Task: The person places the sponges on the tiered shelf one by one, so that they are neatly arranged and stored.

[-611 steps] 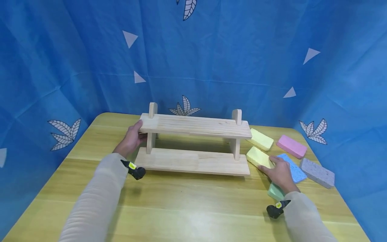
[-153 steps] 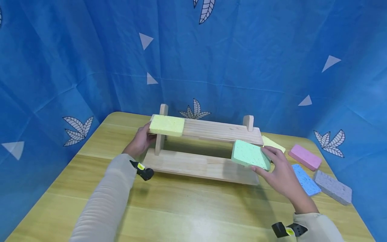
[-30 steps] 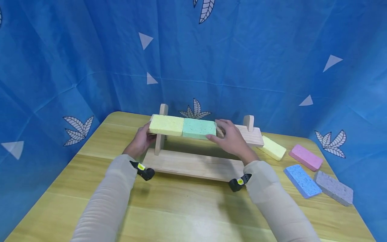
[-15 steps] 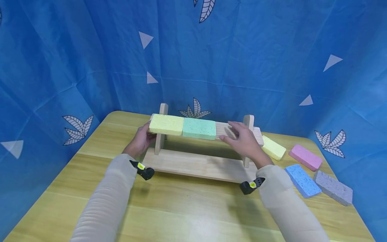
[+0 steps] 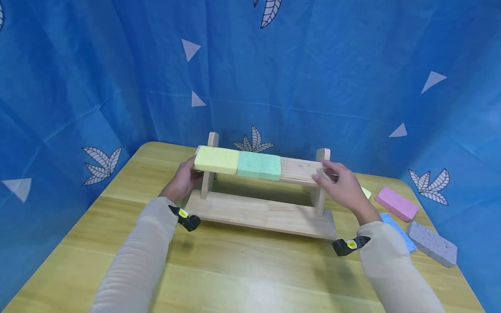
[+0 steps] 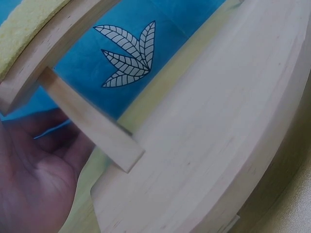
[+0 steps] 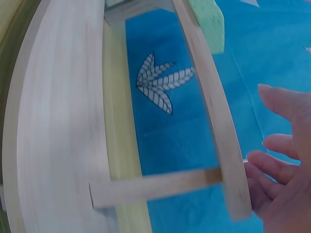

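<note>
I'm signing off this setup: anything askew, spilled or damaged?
Nothing stands out as spilled or damaged. The yellow sponge and green sponge sit side by side on the upper board; the pink sponge and grey sponge lie at angles on the table.

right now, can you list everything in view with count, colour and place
Cloth: 1, blue with white leaves and triangles, backdrop
Table: 1, yellowish wood, foreground
Rack: 1, pale wood, on table
Yellow sponge: 1, pale yellow, rack top, left end
Green sponge: 1, mint, rack top, beside yellow
Other yellow sponge: 1, pale yellow, table, mostly hidden
Pink sponge: 1, pink, table right
Blue sponge: 1, blue, table right, partly hidden
Grey sponge: 1, grey, table's right edge
Sleeves: 2, off-white, lower left and right
Wrist cameras: 2, black, one per sleeve
Left hand: 1, bare, gripping rack's upper left end
Right hand: 1, bare, at rack's upper right end
</note>
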Demonstrator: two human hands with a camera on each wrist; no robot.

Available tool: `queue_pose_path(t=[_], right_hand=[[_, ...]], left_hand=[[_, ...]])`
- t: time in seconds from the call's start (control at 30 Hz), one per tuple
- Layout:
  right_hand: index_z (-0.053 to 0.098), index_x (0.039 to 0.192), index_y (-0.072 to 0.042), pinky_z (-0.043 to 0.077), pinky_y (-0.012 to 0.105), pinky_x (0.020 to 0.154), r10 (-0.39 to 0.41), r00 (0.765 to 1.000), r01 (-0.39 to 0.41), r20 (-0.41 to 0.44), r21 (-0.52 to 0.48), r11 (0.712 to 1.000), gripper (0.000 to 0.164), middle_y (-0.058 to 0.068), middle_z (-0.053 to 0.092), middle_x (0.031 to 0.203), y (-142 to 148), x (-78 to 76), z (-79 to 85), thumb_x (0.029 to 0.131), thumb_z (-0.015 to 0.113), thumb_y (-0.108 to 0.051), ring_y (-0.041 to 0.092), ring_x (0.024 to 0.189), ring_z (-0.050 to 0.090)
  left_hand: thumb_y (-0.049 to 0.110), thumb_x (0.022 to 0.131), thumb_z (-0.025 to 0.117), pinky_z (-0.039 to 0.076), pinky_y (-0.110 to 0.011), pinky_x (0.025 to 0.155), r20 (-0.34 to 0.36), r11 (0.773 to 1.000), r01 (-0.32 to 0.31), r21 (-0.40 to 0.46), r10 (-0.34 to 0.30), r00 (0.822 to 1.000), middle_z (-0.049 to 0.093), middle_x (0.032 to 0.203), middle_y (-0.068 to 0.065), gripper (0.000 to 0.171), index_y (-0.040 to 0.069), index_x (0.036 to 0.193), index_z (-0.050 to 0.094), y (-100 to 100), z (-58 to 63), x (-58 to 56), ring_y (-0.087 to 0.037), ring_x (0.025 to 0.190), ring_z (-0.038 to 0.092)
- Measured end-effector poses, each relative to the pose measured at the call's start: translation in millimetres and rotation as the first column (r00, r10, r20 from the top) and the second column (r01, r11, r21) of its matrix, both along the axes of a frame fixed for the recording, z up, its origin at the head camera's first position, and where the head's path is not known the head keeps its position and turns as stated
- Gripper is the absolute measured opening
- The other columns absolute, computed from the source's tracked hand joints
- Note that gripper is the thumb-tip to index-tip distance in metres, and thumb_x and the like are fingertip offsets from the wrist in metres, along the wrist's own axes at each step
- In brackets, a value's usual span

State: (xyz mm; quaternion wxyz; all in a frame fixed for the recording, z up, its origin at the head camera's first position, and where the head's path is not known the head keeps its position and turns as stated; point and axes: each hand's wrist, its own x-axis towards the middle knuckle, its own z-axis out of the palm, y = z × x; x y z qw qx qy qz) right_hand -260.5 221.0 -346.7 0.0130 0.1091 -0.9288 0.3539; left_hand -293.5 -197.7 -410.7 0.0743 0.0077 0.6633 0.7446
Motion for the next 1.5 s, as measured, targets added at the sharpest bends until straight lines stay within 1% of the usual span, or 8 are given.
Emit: queue_pose_path(t=[0.2, 0.4, 0.63, 0.8, 1.03, 1.17, 1.33, 1.5], right_hand=[[0.033, 0.145, -0.003, 0.039, 0.055, 0.1, -0.051, 0.998, 0.051, -0.031, 0.015, 0.999, 0.073, 0.026, 0.04, 0.141, 17.4, 1.6, 0.9, 0.093, 0.051, -0.05, 0.043, 0.127, 0.041], [0.034, 0.144, 0.0, 0.037, 0.054, 0.102, -0.105, 0.993, 0.105, -0.049, -0.013, 0.994, 0.073, 0.026, 0.038, 0.143, 36.8, -0.9, -4.4, 0.093, 0.051, -0.05, 0.042, 0.128, 0.04], [0.026, 0.148, -0.002, 0.038, 0.058, 0.099, -0.181, 0.982, 0.182, 0.06, -0.018, 0.983, 0.08, 0.028, 0.031, 0.146, 60.2, -7.0, -18.2, 0.093, 0.045, -0.057, 0.046, 0.13, 0.034], [0.021, 0.148, 0.001, 0.034, 0.061, 0.1, -0.234, 0.964, 0.234, 0.125, 0.015, 0.972, 0.081, 0.031, 0.028, 0.146, 77.2, -11.9, -34.9, 0.094, 0.042, -0.056, 0.048, 0.131, 0.029], [0.019, 0.147, 0.005, 0.033, 0.062, 0.1, -0.269, 0.952, 0.265, 0.149, 0.05, 0.963, 0.083, 0.035, 0.026, 0.145, 97.9, -17.5, -53.9, 0.094, 0.042, -0.055, 0.051, 0.13, 0.028], [0.019, 0.146, 0.008, 0.032, 0.063, 0.099, -0.279, 0.948, 0.274, 0.156, 0.054, 0.96, 0.085, 0.037, 0.024, 0.144, 105.1, -17.3, -62.9, 0.094, 0.043, -0.054, 0.053, 0.129, 0.026], [0.016, 0.147, 0.007, 0.03, 0.064, 0.1, -0.336, 0.917, 0.327, 0.213, 0.078, 0.942, 0.087, 0.038, 0.023, 0.144, 113.7, -14.7, -78.7, 0.093, 0.045, -0.055, 0.054, 0.13, 0.025], [0.014, 0.146, 0.009, 0.026, 0.064, 0.103, -0.382, 0.895, 0.366, 0.231, 0.11, 0.924, 0.089, 0.038, 0.02, 0.144, 118.1, -15.8, -88.6, 0.092, 0.049, -0.053, 0.054, 0.132, 0.019]], left_hand=[[0.034, 0.104, 0.021, 0.036, -0.042, 0.107, 0.004, 1.0, -0.015, -0.018, 0.015, 1.0, 0.042, 0.133, -0.012, 0.05, 0.009, 0.145, 0.033, -1.1, 0.7, -0.1, -0.025, 0.123, 0.044], [0.035, 0.104, 0.023, 0.033, -0.043, 0.109, 0.004, 1.0, -0.024, -0.009, 0.024, 1.0, 0.04, 0.138, -0.015, 0.051, 0.007, 0.145, 0.035, -2.1, -0.8, -0.4, -0.028, 0.127, 0.041], [0.037, 0.104, 0.022, 0.032, -0.043, 0.11, 0.008, 0.999, -0.033, -0.003, 0.033, 0.999, 0.04, 0.138, -0.016, 0.053, 0.006, 0.145, 0.034, -3.9, -2.8, 1.1, -0.029, 0.129, 0.04], [0.037, 0.104, 0.022, 0.033, -0.042, 0.109, 0.009, 0.999, -0.042, -0.004, 0.042, 0.999, 0.041, 0.135, -0.015, 0.053, 0.005, 0.145, 0.035, -4.0, -2.6, 2.2, -0.028, 0.127, 0.042], [0.039, 0.104, 0.023, 0.035, -0.041, 0.108, 0.02, 0.998, -0.053, 0.024, 0.052, 0.998, 0.045, 0.126, -0.011, 0.056, 0.002, 0.143, 0.035, -3.1, -4.6, 2.0, -0.026, 0.12, 0.045], [0.04, 0.104, 0.023, 0.034, -0.043, 0.108, 0.022, 0.998, -0.047, 0.029, 0.046, 0.999, 0.044, 0.13, -0.015, 0.056, 0.002, 0.143, 0.035, -2.0, -4.9, 2.5, -0.028, 0.122, 0.044], [0.042, 0.103, 0.024, 0.031, -0.043, 0.11, 0.007, 0.999, -0.028, 0.028, 0.028, 1.0, 0.038, 0.14, -0.019, 0.057, 0.004, 0.145, 0.034, 0.6, -3.4, 0.2, -0.031, 0.13, 0.039], [0.04, 0.104, 0.022, 0.03, -0.043, 0.111, 0.015, 0.999, -0.035, 0.021, 0.035, 0.999, 0.037, 0.142, -0.02, 0.056, 0.004, 0.145, 0.033, 1.7, -1.4, -0.3, -0.032, 0.132, 0.037]])
